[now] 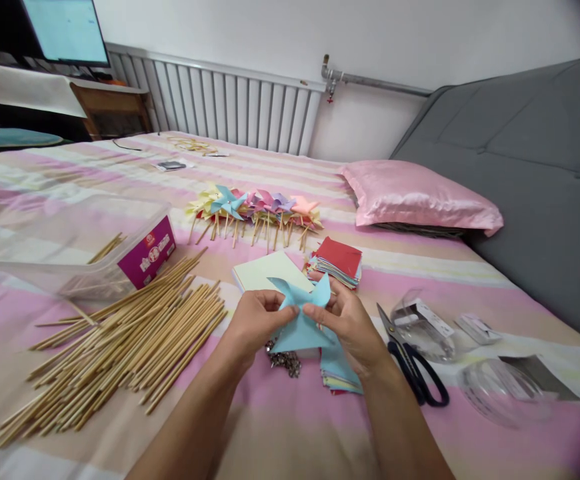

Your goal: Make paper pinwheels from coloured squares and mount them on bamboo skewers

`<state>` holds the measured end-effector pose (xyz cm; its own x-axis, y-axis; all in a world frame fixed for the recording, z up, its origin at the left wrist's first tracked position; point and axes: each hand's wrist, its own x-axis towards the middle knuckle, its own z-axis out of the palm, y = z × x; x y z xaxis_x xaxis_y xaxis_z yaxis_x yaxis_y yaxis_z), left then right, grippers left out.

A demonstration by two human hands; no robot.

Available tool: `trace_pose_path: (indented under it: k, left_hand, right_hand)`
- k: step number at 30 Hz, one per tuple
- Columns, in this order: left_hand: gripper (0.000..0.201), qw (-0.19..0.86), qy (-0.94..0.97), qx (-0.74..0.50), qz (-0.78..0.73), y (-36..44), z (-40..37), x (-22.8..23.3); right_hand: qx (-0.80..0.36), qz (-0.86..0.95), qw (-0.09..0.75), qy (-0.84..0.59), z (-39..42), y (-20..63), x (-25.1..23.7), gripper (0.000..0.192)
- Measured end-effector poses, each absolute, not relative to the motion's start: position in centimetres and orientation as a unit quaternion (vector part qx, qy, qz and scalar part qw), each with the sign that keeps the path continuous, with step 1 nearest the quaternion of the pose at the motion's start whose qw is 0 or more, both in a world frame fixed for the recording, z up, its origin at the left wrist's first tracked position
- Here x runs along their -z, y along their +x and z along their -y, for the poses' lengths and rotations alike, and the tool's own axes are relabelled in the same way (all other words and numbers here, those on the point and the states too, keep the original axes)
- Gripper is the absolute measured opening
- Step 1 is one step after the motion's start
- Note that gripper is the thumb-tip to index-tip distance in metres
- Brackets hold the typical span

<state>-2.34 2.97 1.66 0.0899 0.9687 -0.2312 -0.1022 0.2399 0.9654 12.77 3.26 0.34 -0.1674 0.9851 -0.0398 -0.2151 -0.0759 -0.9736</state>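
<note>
Both hands hold one light-blue paper sheet [297,333] with its upper corners curled up, like a half-folded pinwheel. My left hand [260,320] pinches its left side with thumb and fingers. On the other side my right hand [347,323] grips it, thumb pressed near the middle. Below the sheet lies a small heap of metal pins [287,363], partly covered. A stack of blue and other coloured paper [340,370] sits under my right hand. Behind the hands are a pale cream paper stack [270,270] and a red-topped stack of paper squares [339,259].
Many wooden sticks [135,347] lie at left beside a clear plastic box [90,230]. Finished pinwheels [255,207] stand in a row farther back. Black-handled scissors [413,363] and clear plastic packaging [423,327] lie at right. A pink pillow [420,197] rests by the grey headboard [515,147].
</note>
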Motion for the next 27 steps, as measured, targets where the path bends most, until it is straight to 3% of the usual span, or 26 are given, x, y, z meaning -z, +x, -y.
trace_pose_path:
  k: [3, 6, 9, 12, 14, 22, 27]
  left_hand:
    - [0.021, 0.57, 0.363, -0.513, -0.529, -2.7, -3.6, -1.2]
    - [0.021, 0.555, 0.3, -0.565, -0.532, -3.3, -4.1, -0.9]
    - [0.021, 0.567, 0.25, -0.594, -0.513, -3.7, -4.4, -0.7]
    - [0.023, 0.598, 0.221, -0.596, -0.488, -3.7, -4.3, -0.8]
    - [0.024, 0.619, 0.21, -0.592, -0.471, -3.6, -4.2, -0.8]
    - [0.021, 0.639, 0.225, -0.573, -0.461, -2.9, -3.5, -1.2]
    - [0.021, 0.619, 0.249, -0.585, -0.461, -2.1, -3.1, -1.4]
  right_hand:
    - [-0.455, 0.522, 0.582, -0.428, -3.4, 12.8, -0.4, 0.061]
    - [-0.303, 0.552, 0.638, -0.442, -3.1, 13.1, -0.7, 0.037]
    - [-0.364, 0.609, 0.575, -0.406, -2.5, 13.2, -1.0, 0.014]
    - [-0.464, 0.662, 0.456, -0.372, -2.0, 12.5, -0.8, 0.02]
    - [-0.488, 0.668, 0.423, -0.37, -2.0, 11.9, -0.5, 0.026]
    - [-0.434, 0.646, 0.491, -0.393, -2.5, 11.2, 0.2, 0.008]
    - [-0.447, 0.61, 0.512, -0.408, -2.4, 10.9, -0.1, 0.01]
